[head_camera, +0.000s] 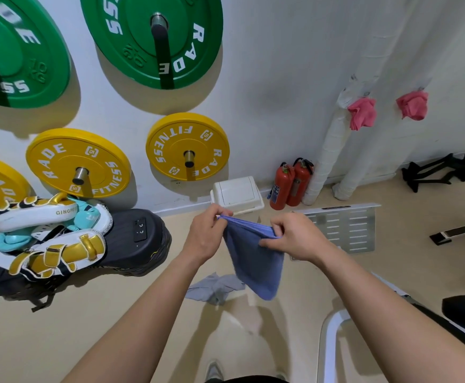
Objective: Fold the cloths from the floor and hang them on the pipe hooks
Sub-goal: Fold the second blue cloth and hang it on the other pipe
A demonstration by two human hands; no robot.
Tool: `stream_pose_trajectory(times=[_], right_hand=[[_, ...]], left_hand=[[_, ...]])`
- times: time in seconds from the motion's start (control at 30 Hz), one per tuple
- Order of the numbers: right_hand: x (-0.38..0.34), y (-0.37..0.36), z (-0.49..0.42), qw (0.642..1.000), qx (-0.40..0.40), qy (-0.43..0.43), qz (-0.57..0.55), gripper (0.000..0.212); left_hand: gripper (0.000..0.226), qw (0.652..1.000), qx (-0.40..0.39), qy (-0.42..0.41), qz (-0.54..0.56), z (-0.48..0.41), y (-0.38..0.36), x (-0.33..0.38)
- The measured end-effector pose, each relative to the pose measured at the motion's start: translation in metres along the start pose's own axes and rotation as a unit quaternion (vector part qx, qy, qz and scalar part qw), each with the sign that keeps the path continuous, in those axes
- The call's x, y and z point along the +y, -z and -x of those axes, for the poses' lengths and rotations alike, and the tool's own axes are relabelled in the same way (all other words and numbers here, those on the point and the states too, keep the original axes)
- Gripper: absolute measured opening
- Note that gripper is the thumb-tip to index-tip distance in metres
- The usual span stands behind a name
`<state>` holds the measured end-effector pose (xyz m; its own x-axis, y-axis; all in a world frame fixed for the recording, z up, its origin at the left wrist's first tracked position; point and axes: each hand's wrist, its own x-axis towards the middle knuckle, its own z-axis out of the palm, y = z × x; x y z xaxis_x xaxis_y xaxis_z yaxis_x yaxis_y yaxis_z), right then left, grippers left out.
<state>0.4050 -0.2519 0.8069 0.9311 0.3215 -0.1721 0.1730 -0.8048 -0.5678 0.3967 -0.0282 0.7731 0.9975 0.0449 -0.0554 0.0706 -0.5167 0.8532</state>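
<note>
A blue cloth [253,261] hangs folded in front of me, above the floor. My left hand [206,233] pinches its top left corner. My right hand [292,236] pinches the top edge on the right. A grey-blue cloth [214,288] lies crumpled on the beige floor just below. At the right, two white wrapped pipes [328,150] run up the wall. A pink cloth [361,113] hangs from a hook on the left pipe, and a second pink cloth [413,105] hangs from a hook further right.
Green and yellow weight plates [187,146] hang on the wall pegs. Boxing pads [49,233] lie piled on a black machine at the left. A white bin [237,194], two red fire extinguishers [292,183] and a metal plate [344,228] stand near the pipes. A bench frame [333,335] is at lower right.
</note>
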Motion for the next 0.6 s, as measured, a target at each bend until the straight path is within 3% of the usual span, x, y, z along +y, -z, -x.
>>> stream_pose_trajectory(times=[0.13,0.2,0.3,0.4,0.53,0.6], right_hand=[[0.014,0.012,-0.001,0.995,0.006,-0.015,-0.103,0.036],[0.013,0.022,-0.006,0.996,-0.013,0.015,-0.086,0.039],[0.0,0.038,-0.015,0.997,-0.056,0.037,-0.03,0.011],[-0.014,0.044,-0.021,0.997,-0.077,0.027,-0.009,0.016],[-0.029,0.043,-0.025,0.995,-0.08,0.057,0.014,0.045],[-0.034,0.04,-0.028,0.995,-0.058,0.081,0.004,0.034]], left_hand=[[0.018,0.999,0.008,-0.001,0.046,0.003,0.002,0.016],[0.014,0.999,0.009,-0.013,0.052,0.004,0.003,0.02],[0.01,0.998,-0.005,-0.032,0.054,0.004,0.004,0.026],[0.009,0.996,-0.021,-0.058,0.061,0.003,0.005,0.035],[0.012,0.993,-0.032,-0.102,0.058,0.004,0.006,0.046],[0.014,0.992,-0.033,-0.105,0.064,0.003,0.006,0.048]])
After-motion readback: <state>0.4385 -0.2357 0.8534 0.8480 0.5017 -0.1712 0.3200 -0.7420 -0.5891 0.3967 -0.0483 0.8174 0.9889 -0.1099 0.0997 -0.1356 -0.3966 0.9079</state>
